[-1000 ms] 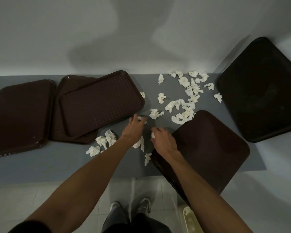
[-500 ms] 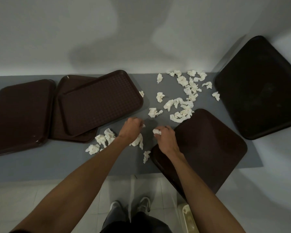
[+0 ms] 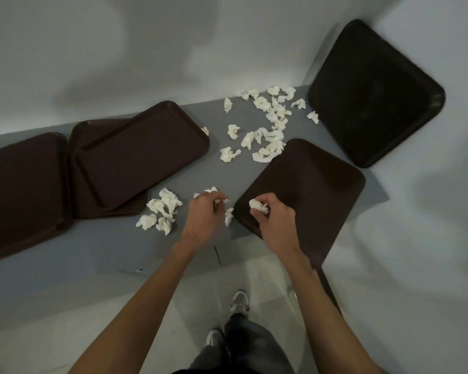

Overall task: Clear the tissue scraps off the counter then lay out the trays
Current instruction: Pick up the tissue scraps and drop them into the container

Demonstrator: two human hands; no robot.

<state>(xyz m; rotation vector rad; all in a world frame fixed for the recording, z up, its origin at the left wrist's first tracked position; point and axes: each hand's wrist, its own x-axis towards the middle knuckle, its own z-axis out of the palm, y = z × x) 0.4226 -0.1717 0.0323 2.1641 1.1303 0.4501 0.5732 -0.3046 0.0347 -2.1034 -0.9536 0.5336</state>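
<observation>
The left hand (image 3: 203,220) and right hand (image 3: 274,222) have drawn back, fingers now curled round scraps (image 3: 257,205); most tissue (image 3: 273,136) still litters the desk (image 3: 106,247) toward one o'clock, so clearing has barely begun.

Person viewed from above: left hand (image 3: 204,217) and right hand (image 3: 274,222) extend from bare forearms (image 3: 152,292). Lower body wears loose dark grey trousers (image 3: 243,346) and pale grey-and-white trainers (image 3: 239,300).

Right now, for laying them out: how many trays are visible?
5: the far-left tray, the top tray overlapping the lower tray beside it, the overhanging tray at the counter edge, the right-hand tray by the wall. Others may hide underneath.
</observation>
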